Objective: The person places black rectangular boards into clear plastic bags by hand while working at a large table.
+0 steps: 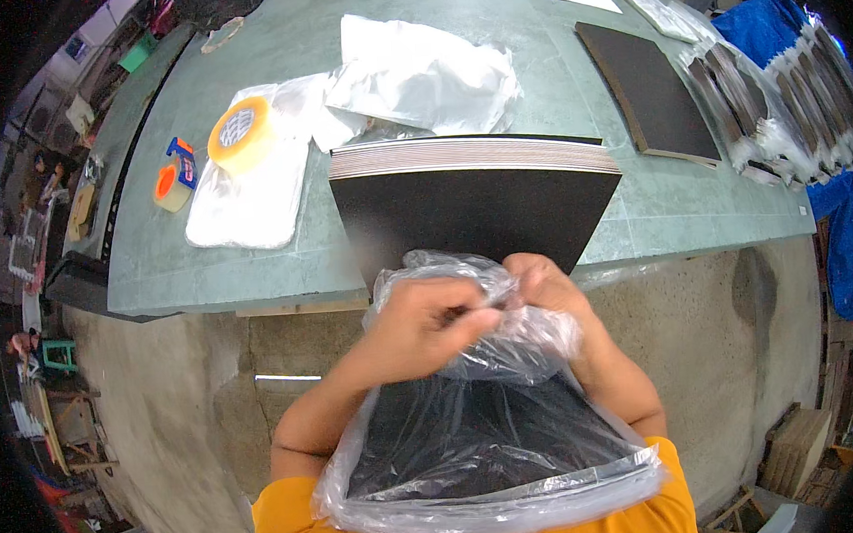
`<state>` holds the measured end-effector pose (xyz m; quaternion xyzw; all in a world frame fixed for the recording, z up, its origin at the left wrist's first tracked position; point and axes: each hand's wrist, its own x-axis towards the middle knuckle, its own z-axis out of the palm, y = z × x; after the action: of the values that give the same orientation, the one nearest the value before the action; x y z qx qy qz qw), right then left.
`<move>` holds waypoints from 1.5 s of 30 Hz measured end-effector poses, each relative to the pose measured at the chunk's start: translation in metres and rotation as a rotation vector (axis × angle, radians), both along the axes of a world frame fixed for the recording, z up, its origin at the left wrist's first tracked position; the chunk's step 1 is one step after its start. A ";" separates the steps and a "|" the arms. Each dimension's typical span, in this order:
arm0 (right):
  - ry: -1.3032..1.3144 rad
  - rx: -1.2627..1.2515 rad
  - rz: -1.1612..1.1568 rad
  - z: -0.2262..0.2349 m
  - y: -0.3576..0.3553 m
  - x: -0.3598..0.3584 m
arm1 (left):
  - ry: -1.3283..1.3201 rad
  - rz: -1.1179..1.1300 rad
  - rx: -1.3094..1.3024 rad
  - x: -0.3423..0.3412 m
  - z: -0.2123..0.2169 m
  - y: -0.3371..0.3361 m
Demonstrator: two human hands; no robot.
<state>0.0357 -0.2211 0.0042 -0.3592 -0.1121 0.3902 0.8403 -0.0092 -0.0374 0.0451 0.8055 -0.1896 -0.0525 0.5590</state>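
A clear plastic bag (509, 359) wraps a flat black item (464, 429) that leans against my body in the orange shirt. The bag's mouth is bunched up at the table's edge. Both hands work at this gathered plastic: my left hand (420, 327) has its fingers curled in and its thumb toward the right, slightly smeared by motion. My right hand (553, 294) is closed on the plastic, its fingertips partly hidden. Right beyond my hands, a thick stack of black-covered sheets (462, 207) with pale edges stands at the table's front edge.
On the green table (157, 281) are a roll of clear tape (241, 133) on folded plastic bags (250, 213), a tape dispenser (176, 178) and loose plastic (416, 69). To the right lie a black board (649, 96) and several wrapped black items (808, 97).
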 end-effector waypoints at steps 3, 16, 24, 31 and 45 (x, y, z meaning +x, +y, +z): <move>0.062 0.133 -0.099 0.001 -0.026 0.000 | 0.143 0.372 0.048 0.003 -0.005 0.064; -1.179 -0.415 -0.293 0.063 0.002 0.001 | 0.125 -0.056 -0.172 -0.015 0.016 0.002; -0.462 -0.193 0.928 0.030 0.014 -0.018 | 0.451 0.019 -0.741 0.003 0.016 0.011; -0.649 -0.190 0.571 0.039 -0.004 -0.014 | 0.469 -0.379 -0.345 0.013 0.000 0.043; -1.425 -1.562 0.662 0.040 -0.052 -0.007 | 0.006 -0.636 1.295 -0.036 -0.048 0.065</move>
<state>0.0283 -0.2729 0.0443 -0.8851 -0.3834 0.2630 -0.0203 -0.0453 0.0278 -0.0030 0.8809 -0.3443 -0.3166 -0.0726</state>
